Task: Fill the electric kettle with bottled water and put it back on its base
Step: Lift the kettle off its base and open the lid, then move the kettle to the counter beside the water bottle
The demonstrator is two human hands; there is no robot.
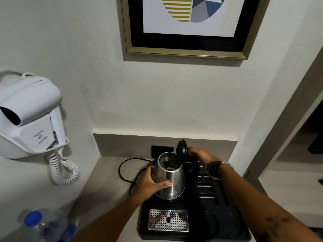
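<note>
A steel electric kettle [172,179] stands on its base on a black tray [218,229], its black lid [181,150] tipped up and open. My left hand [151,183] is wrapped around the kettle's left side. My right hand [197,155] rests on the top of the black handle, right behind the raised lid, with a watch on the wrist. A clear water bottle with a blue cap [33,218] stands at the lower left corner, with another blue-labelled bottle [68,231] beside it. The base itself is hidden under the kettle.
A white wall-hung hair dryer [29,117] with a coiled cord juts out at the left. The kettle's black cable [122,170] loops over the grey counter to a wall socket [160,151]. A perforated metal drip plate [168,220] lies in the tray's front. A framed picture hangs above.
</note>
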